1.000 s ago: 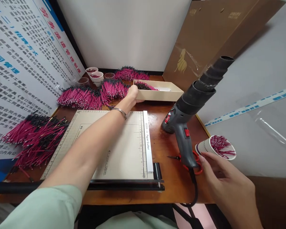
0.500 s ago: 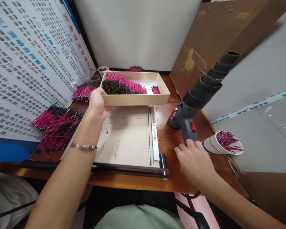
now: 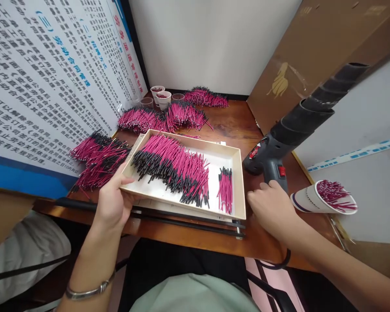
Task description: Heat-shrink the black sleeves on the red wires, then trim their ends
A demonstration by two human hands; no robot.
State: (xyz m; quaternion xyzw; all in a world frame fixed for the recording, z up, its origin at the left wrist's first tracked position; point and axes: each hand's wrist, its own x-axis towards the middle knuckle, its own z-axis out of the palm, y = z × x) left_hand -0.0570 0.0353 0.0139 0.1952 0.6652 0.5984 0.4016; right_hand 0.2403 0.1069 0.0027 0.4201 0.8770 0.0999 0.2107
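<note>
Closer now, the tray (image 3: 227,149) sits gripped in our left hand (image 3: 112,203); our right hand (image 3: 268,208), loosely open, touches its near corner.

A single head-worn camera looks forward and steeply down from just above the seated person's lap, close over the near edge of the wooden table (image 3: 229,125). It faces a corner, with a printed poster board (image 3: 48,82) left and a cardboard sheet (image 3: 315,47) right.
</note>
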